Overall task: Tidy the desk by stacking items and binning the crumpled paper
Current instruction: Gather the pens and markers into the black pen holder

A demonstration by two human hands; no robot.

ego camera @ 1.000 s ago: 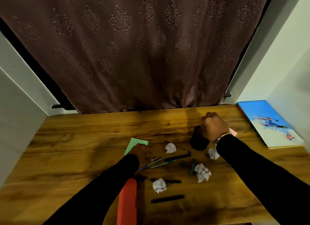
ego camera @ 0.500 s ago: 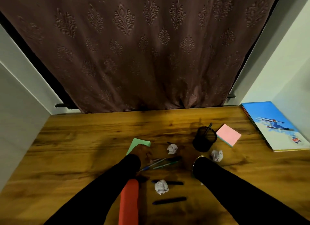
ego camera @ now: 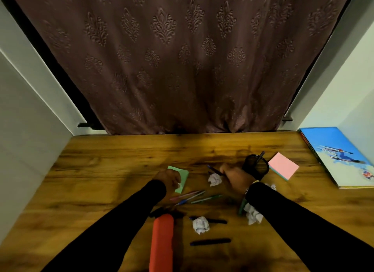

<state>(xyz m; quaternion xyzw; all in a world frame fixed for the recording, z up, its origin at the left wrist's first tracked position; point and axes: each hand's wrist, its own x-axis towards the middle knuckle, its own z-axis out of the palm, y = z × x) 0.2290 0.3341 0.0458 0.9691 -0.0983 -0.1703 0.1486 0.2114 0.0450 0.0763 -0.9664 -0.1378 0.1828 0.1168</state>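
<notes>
My left hand [ego camera: 169,179] rests on the green sticky-note pad [ego camera: 183,177], fingers curled over its left edge. My right hand [ego camera: 235,176] is closed on a dark pen [ego camera: 213,169] just left of the black mesh pen cup [ego camera: 256,167], which has one pen in it. Crumpled paper balls lie by my right hand [ego camera: 214,179], in the near middle [ego camera: 200,224] and under my right forearm [ego camera: 253,214]. Loose coloured pens [ego camera: 194,195] lie between my arms.
A pink sticky-note pad [ego camera: 283,166] sits right of the cup, with a blue book [ego camera: 340,154] along the right wall. A red pencil case [ego camera: 163,241], two black markers [ego camera: 210,241] and a green marker [ego camera: 241,207] lie near the front of the wooden desk [ego camera: 101,180]. A curtain hangs behind.
My right hand left the pen cup, drew back toward me, then reached forward onto the dark pen left of the cup. My left hand slid forward onto the green pad.
</notes>
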